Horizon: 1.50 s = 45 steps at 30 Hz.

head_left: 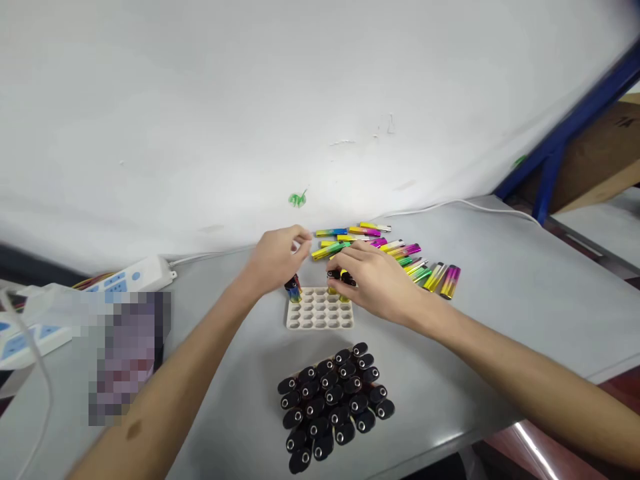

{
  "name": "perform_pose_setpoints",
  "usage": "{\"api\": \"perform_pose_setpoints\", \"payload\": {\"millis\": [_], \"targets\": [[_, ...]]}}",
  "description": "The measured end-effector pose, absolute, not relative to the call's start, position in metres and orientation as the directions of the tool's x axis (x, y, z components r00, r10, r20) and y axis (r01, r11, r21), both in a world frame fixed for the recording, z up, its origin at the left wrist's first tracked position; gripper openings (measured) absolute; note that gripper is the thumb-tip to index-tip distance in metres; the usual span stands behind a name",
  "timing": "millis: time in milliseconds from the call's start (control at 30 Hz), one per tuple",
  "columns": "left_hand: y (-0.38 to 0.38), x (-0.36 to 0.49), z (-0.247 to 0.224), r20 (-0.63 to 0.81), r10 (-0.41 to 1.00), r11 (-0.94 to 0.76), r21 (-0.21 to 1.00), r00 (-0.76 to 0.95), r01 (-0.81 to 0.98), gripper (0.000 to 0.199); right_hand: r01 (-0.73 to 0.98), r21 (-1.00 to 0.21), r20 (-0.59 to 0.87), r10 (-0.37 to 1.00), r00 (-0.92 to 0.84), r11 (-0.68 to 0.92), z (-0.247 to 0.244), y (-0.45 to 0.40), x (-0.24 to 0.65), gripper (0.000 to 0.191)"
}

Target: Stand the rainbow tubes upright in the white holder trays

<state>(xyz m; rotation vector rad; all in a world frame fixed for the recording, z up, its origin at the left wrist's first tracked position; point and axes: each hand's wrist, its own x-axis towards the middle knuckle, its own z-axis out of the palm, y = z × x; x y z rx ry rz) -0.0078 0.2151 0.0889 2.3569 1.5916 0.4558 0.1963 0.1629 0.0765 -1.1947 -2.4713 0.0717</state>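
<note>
A pale tray with rows of oval holes lies mid-table, and a few black-topped colourful cylinders stand in its back rows. My left hand hovers over the tray's back left corner, thumb and fingers apart with nothing between them. Beneath it stands a blue-sided cylinder. My right hand is at the back right corner, its fingers curled round the black top of a cylinder there. Behind and to the right lie several loose shiny cylinders. Nearer me, several black-topped cylinders stand packed in rows.
Power strips and a pixelated object are at the left of the grey table. A white cable runs along the wall. At the right are a blue metal frame and a cardboard box.
</note>
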Motion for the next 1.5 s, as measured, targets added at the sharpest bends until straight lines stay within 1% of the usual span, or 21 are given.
{"api": "perform_pose_setpoints", "payload": {"millis": [33,67,167,267,333,433,500,533,567,600,700,733,767,833,967,1067,1167,1267,1367,1433,1500], "targets": [[0.227,0.002,0.09,0.027,0.894,-0.433,0.309,0.447,0.847,0.031,0.747,-0.208,0.318,0.766,-0.559,0.632,0.076,0.163,0.196,0.011],[0.238,0.012,0.089,-0.032,0.87,-0.465,0.283,0.493,0.839,0.027,0.752,-0.202,0.316,0.768,-0.557,0.628,0.076,0.163,0.196,0.012],[0.265,0.037,0.081,-0.163,0.838,-0.487,0.206,0.521,0.849,0.016,0.759,-0.19,0.317,0.771,-0.553,0.622,0.071,0.163,0.193,0.013],[0.276,0.049,0.073,-0.21,0.828,-0.499,0.146,0.52,0.854,0.024,0.779,-0.188,0.273,0.793,-0.544,0.599,0.067,0.161,0.189,0.012],[0.278,0.049,0.071,-0.222,0.816,-0.516,0.136,0.534,0.845,0.032,0.779,-0.203,0.244,0.801,-0.547,0.594,0.07,0.159,0.188,0.014],[0.276,0.039,0.073,-0.229,0.787,-0.549,0.165,0.573,0.819,0.04,0.758,-0.296,0.281,0.812,-0.512,0.581,0.077,0.16,0.197,0.019],[0.272,0.028,0.078,-0.199,0.781,-0.56,0.197,0.592,0.804,0.039,0.782,-0.357,0.337,0.851,-0.402,0.51,0.078,0.168,0.213,0.024],[0.269,0.023,0.081,-0.171,0.787,-0.559,0.211,0.593,0.802,0.037,0.812,-0.363,0.364,0.872,-0.328,0.457,0.075,0.174,0.223,0.027],[0.265,0.017,0.084,-0.139,0.797,-0.553,0.223,0.588,0.803,0.035,0.85,-0.343,0.383,0.885,-0.263,0.401,0.071,0.181,0.234,0.028],[0.26,0.012,0.088,-0.105,0.81,-0.543,0.233,0.576,0.807,0.035,0.882,-0.301,0.375,0.895,-0.24,0.362,0.064,0.188,0.244,0.028],[0.238,-0.001,0.1,-0.001,0.851,-0.497,0.328,0.526,0.804,0.029,0.913,-0.192,0.291,0.91,-0.297,0.359,0.042,0.206,0.266,0.028],[0.23,-0.005,0.103,0.044,0.867,-0.469,0.413,0.497,0.781,0.026,0.921,-0.173,0.278,0.914,-0.296,0.35,0.035,0.21,0.269,0.03],[0.221,-0.007,0.106,0.078,0.876,-0.454,0.465,0.475,0.76,0.021,0.928,-0.163,0.27,0.92,-0.283,0.334,0.03,0.212,0.27,0.034],[0.205,-0.012,0.109,0.108,0.876,-0.459,0.485,0.47,0.744,0.013,0.946,-0.168,0.256,0.939,-0.23,0.278,0.024,0.214,0.27,0.041],[0.186,-0.014,0.112,0.046,0.865,-0.481,0.359,0.499,0.8,0.012,0.948,-0.219,0.176,0.965,-0.196,0.233,0.024,0.217,0.269,0.042],[0.18,-0.01,0.112,-0.039,0.86,-0.485,0.249,0.51,0.838,0.009,0.923,-0.263,0.143,0.958,-0.251,0.281,0.025,0.223,0.275,0.036],[0.177,-0.006,0.109,-0.108,0.865,-0.467,0.182,0.49,0.865,0.006,0.874,-0.374,0.131,0.95,-0.283,0.312,0.027,0.226,0.284,0.026],[0.174,-0.005,0.107,-0.13,0.875,-0.44,0.187,0.466,0.878,0.005,0.784,-0.548,0.134,0.955,-0.263,0.292,0.042,0.22,0.29,0.019],[0.172,-0.008,0.104,-0.133,0.876,-0.429,0.228,0.464,0.874,0.006,0.663,-0.694,0.19,0.959,-0.21,0.283,0.071,0.202,0.285,0.022],[0.171,-0.01,0.101,-0.133,0.868,-0.438,0.251,0.479,0.863,0.006,0.589,-0.738,0.262,0.944,-0.201,0.33,0.091,0.188,0.273,0.024],[0.171,-0.011,0.097,-0.122,0.865,-0.446,0.252,0.486,0.859,0.007,0.527,-0.739,0.344,0.907,-0.242,0.42,0.105,0.176,0.254,0.025]]}}
